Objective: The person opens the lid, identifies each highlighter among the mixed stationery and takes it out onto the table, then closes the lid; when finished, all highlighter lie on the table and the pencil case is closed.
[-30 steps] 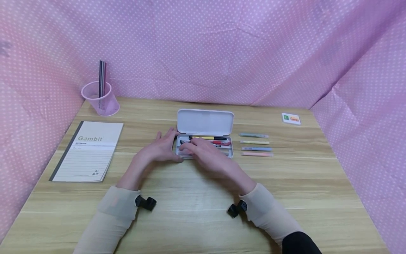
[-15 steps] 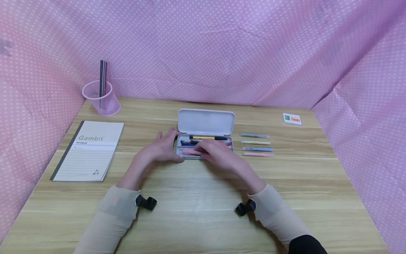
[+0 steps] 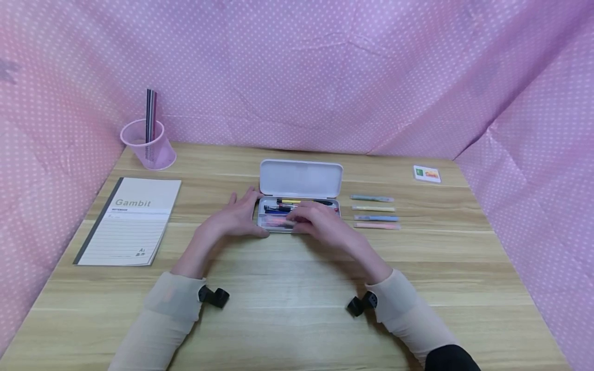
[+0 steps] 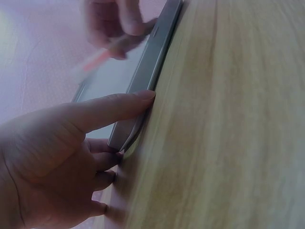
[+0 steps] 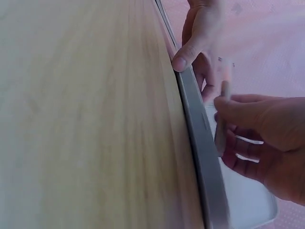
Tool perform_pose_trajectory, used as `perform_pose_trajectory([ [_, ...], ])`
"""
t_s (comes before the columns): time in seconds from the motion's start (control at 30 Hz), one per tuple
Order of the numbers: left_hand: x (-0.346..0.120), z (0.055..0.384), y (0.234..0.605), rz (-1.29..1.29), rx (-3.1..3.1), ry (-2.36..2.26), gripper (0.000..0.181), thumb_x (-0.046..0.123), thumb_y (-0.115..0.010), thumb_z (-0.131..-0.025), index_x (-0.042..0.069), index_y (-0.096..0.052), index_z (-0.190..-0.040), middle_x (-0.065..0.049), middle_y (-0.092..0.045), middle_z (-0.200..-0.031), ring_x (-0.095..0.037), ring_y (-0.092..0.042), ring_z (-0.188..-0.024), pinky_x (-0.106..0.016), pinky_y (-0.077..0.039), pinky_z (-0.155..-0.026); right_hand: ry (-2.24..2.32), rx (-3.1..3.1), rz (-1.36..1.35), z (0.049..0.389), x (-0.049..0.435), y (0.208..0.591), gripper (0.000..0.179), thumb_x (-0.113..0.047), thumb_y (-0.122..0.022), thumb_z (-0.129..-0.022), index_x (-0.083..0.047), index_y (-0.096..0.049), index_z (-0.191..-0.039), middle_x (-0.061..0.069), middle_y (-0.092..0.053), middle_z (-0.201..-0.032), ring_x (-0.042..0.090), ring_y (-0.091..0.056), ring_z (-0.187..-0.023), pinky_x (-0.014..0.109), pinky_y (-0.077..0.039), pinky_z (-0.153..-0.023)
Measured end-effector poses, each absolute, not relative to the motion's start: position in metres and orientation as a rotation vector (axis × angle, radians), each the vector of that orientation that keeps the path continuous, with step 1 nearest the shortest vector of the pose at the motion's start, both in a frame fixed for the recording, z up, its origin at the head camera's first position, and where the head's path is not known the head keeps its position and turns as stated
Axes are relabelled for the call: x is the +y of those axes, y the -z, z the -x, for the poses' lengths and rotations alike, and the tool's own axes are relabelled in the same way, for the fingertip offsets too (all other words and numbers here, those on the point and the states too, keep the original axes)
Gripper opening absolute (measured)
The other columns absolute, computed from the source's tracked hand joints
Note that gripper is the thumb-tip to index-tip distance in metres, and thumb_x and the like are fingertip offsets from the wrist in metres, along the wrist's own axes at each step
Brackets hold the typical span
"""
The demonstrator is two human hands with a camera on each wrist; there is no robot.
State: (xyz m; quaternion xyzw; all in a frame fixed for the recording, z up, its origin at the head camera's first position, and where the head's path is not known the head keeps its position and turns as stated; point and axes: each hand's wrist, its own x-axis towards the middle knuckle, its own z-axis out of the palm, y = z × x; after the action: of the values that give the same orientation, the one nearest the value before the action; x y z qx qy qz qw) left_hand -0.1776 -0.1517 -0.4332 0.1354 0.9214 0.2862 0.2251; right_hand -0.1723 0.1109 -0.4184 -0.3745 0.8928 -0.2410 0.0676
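Observation:
A white pencil case (image 3: 300,178) lies with its lid up in the middle of the table, several pens (image 3: 283,208) in its tray. My left hand (image 3: 234,214) grips the case's left end. In the left wrist view its thumb (image 4: 119,109) presses the front edge, with the other fingers round the end. Over the tray, my right hand (image 3: 320,221) pinches a slim pink pen (image 5: 221,129) between thumb and fingers. That pen is tilted, blurred and partly hidden by the fingers. Its pinkish part points toward my left hand.
Several capped pastel pens (image 3: 376,218) lie in a column right of the case. A small white packet (image 3: 426,174) lies farther back. On the left are a notebook (image 3: 130,221) and a pink cup (image 3: 158,154) holding dark sticks. Pink dotted cloth (image 3: 297,77) surrounds the table.
My right hand has shifted a little to the right over the tray, uncovering more of its left half. My left hand keeps its place on the case.

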Motion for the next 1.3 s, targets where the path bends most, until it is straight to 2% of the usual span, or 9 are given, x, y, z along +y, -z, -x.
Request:
perform_pose_trajectory([
  [0.13, -0.152, 0.178, 0.435, -0.377, 2.546, -0.788, 0.103, 0.041, -0.085, -0.076, 0.01, -0.027, -0.156, -0.022, 0.0, -0.174, -0.049, 0.004, -0.159, -0.067, 0.004, -0.129, 0.851, 2.675, 1.163, 0.177, 0.13, 0.411, 0.023, -0.017, -0.07, -0.097, -0.017, -0.076, -0.119, -0.002, -0.072, -0.103, 0.011, -0.064, -0.09, 0.029, -0.057, -0.079],
  [0.23, -0.152, 0.178, 0.436, -0.384, 2.55, -0.79, 0.104, 0.041, -0.085, -0.076, 0.009, -0.026, -0.156, -0.022, 0.0, -0.174, -0.046, 0.003, -0.16, -0.065, 0.005, -0.13, 0.901, 2.662, 1.105, 0.18, 0.158, 0.406, 0.027, -0.014, -0.07, -0.096, -0.016, -0.076, -0.122, -0.003, -0.068, -0.096, 0.009, -0.055, -0.078, 0.023, -0.049, -0.066],
  [0.3, -0.153, 0.178, 0.435, -0.389, 2.551, -0.79, 0.103, 0.04, -0.085, -0.076, 0.009, -0.027, -0.155, -0.022, -0.001, -0.174, -0.044, 0.003, -0.161, -0.064, 0.005, -0.13, 0.901, 2.67, 1.077, 0.18, 0.179, 0.405, 0.027, -0.012, -0.07, -0.096, -0.016, -0.076, -0.123, -0.004, -0.067, -0.093, 0.008, -0.051, -0.075, 0.022, -0.045, -0.063],
  [0.5, -0.152, 0.178, 0.433, -0.399, 2.551, -0.784, 0.103, 0.04, -0.085, -0.076, 0.009, -0.027, -0.155, -0.024, 0.0, -0.173, -0.046, 0.002, -0.16, -0.064, 0.006, -0.13, 0.92, 2.683, 0.987, 0.174, 0.242, 0.409, 0.027, -0.007, -0.072, -0.094, -0.014, -0.078, -0.119, -0.002, -0.071, -0.098, 0.007, -0.053, -0.08, 0.02, -0.047, -0.066],
  [0.73, -0.152, 0.178, 0.432, -0.399, 2.546, -0.784, 0.103, 0.04, -0.084, -0.077, 0.008, -0.026, -0.156, -0.025, 0.0, -0.173, -0.047, 0.002, -0.16, -0.064, 0.007, -0.13, 0.899, 2.735, 0.866, 0.168, 0.288, 0.412, 0.02, -0.002, -0.078, -0.087, -0.014, -0.08, -0.102, -0.004, -0.071, -0.09, 0.004, -0.055, -0.078, 0.021, -0.051, -0.066],
  [1.3, -0.152, 0.178, 0.436, -0.403, 2.553, -0.788, 0.102, 0.042, -0.084, -0.076, 0.009, -0.028, -0.154, -0.025, -0.001, -0.173, -0.047, 0.002, -0.16, -0.065, 0.005, -0.13, 0.723, 2.79, 0.722, 0.167, 0.298, 0.415, 0.018, -0.006, -0.084, -0.082, -0.018, -0.08, -0.095, -0.006, -0.073, -0.087, 0.003, -0.06, -0.077, 0.018, -0.051, -0.068],
])
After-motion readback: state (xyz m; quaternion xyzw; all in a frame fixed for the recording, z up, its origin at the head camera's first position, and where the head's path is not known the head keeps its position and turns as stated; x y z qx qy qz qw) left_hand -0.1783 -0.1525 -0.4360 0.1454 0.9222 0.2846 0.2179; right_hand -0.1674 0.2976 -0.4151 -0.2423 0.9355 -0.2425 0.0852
